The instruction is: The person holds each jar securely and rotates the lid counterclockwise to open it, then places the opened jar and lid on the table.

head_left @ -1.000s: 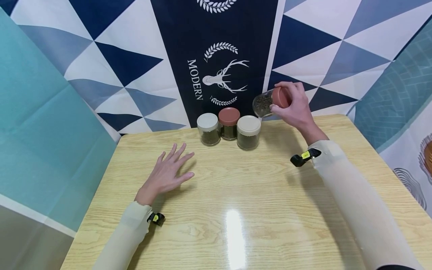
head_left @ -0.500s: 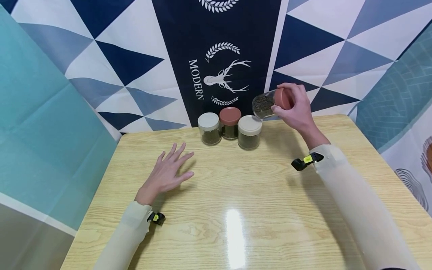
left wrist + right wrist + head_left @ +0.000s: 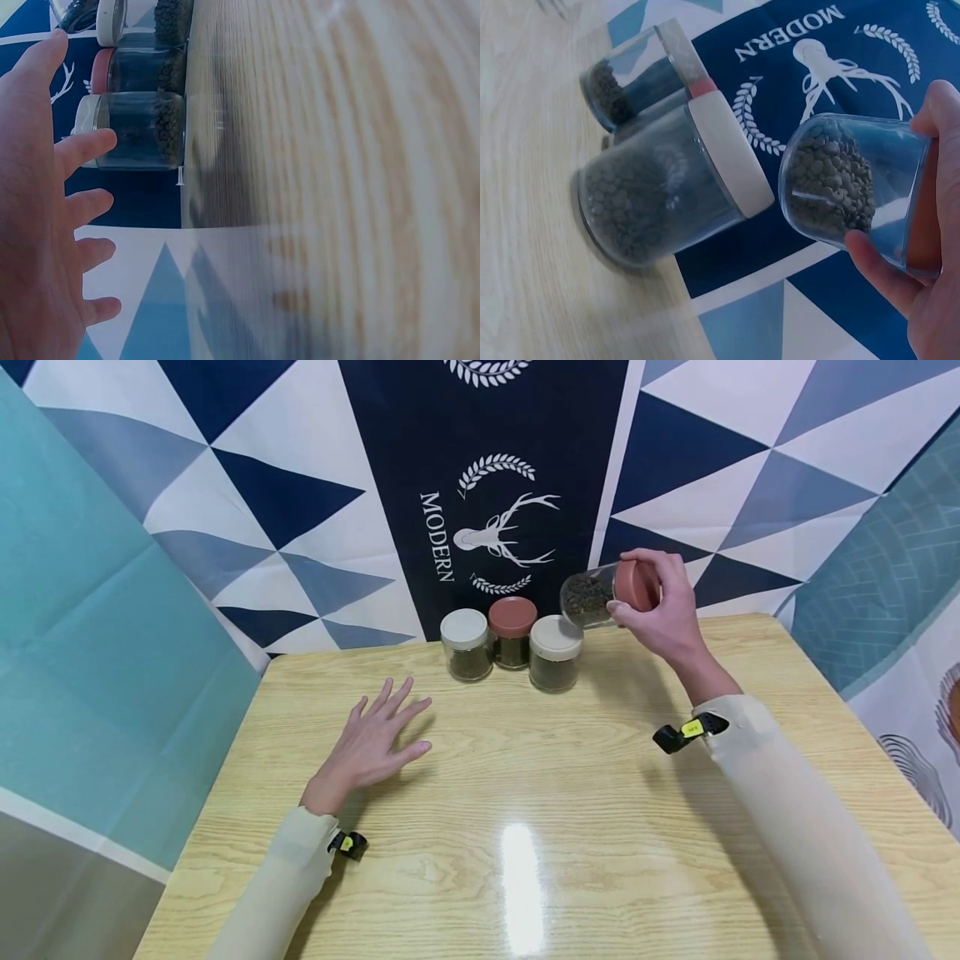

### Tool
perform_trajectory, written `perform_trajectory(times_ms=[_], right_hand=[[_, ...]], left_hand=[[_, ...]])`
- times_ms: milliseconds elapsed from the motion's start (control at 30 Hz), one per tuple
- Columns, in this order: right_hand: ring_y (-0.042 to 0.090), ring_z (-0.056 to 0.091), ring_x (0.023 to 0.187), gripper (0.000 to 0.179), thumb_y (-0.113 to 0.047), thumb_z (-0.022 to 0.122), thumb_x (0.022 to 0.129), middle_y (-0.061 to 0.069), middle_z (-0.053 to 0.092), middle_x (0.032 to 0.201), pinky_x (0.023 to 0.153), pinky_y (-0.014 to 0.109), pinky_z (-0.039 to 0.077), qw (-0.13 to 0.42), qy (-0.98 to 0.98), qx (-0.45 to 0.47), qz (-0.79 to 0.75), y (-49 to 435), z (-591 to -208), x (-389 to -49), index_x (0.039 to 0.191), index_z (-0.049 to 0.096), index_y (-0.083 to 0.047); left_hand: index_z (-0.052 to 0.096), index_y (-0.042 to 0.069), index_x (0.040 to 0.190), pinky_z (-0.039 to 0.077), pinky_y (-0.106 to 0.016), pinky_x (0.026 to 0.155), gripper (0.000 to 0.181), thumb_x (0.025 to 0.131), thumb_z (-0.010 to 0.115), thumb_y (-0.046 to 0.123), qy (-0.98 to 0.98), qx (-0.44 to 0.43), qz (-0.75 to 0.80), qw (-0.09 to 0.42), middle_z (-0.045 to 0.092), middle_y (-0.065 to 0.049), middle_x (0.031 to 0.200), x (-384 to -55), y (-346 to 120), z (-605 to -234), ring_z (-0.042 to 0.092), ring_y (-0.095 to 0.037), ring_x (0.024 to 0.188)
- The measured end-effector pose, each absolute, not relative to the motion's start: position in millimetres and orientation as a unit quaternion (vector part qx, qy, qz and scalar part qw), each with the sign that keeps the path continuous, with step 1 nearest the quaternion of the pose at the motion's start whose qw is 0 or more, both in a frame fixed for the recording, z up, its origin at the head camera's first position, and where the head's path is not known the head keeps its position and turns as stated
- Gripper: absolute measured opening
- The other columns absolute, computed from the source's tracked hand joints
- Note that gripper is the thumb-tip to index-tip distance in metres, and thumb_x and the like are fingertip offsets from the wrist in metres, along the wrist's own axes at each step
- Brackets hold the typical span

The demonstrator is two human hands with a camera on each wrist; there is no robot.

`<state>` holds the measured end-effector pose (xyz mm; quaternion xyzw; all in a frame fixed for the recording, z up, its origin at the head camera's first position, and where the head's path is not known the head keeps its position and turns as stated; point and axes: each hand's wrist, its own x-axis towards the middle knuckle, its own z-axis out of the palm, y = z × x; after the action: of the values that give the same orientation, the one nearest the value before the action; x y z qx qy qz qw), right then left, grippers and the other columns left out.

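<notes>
My right hand (image 3: 663, 606) grips a glass jar (image 3: 829, 180) by its reddish lid (image 3: 637, 586), thumb on one side and fingers over the other. Tipped on its side, the jar has its base pointing left, with dark pellets gathered toward that base. It hangs near the cream-lidded jar (image 3: 554, 656), the rightmost of three standing jars. Beside that stand a second red-lidded jar (image 3: 512, 631) and a white-lidded jar (image 3: 466, 647), both partly filled with dark pellets. My left hand (image 3: 367, 747), fingers spread and holding nothing, hovers over the table in front of the jars.
A light wood-grain table (image 3: 480, 777) runs back to a patterned blue and white cloth (image 3: 292, 493) hanging behind the jars. A teal panel (image 3: 90, 635) borders the left side. Each wrist carries a small black camera.
My right hand has come slightly down and to the right, still gripping the jar, which now lies closer to level. The left hand and the standing jars keep their places.
</notes>
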<state>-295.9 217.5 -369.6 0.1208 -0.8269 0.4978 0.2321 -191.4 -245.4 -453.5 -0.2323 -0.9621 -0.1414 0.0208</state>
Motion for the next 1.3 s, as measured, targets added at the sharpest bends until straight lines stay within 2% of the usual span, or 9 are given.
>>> perform_trajectory(times_ms=[433, 967, 1300], right_hand=[[0.007, 0.048, 0.121, 0.068, -0.008, 0.082, 0.088, -0.024, 0.047, 0.129, 0.09, 0.025, 0.047, 0.227, -0.813, 0.141, 0.517, 210, -374, -271, 0.153, 0.065, -0.017], [0.009, 0.049, 0.118, 0.068, -0.003, 0.083, 0.084, -0.021, 0.053, 0.127, 0.085, 0.027, 0.049, 0.239, -0.788, 0.196, 0.532, 190, -369, -241, 0.15, 0.067, -0.01], [0.012, 0.051, 0.122, 0.067, -0.002, 0.083, 0.084, -0.022, 0.055, 0.134, 0.086, 0.02, 0.054, 0.223, -0.779, 0.216, 0.545, 178, -370, -225, 0.149, 0.067, -0.006]], left_hand=[[0.049, 0.029, 0.172, 0.023, -0.085, 0.133, 0.076, 0.106, 0.057, 0.065, -0.964, -0.23, -0.134, 0.023, 0.026, -0.009, 0.19, -189, -247, -455, 0.019, -0.045, 0.177], [0.048, 0.029, 0.173, 0.021, -0.085, 0.134, 0.077, 0.107, 0.055, 0.069, -0.961, -0.234, -0.145, 0.015, 0.026, -0.01, 0.19, -190, -244, -456, 0.018, -0.044, 0.178], [0.046, 0.03, 0.174, 0.022, -0.085, 0.134, 0.077, 0.107, 0.055, 0.069, -0.961, -0.236, -0.141, 0.011, 0.026, -0.01, 0.19, -192, -243, -456, 0.018, -0.044, 0.178]])
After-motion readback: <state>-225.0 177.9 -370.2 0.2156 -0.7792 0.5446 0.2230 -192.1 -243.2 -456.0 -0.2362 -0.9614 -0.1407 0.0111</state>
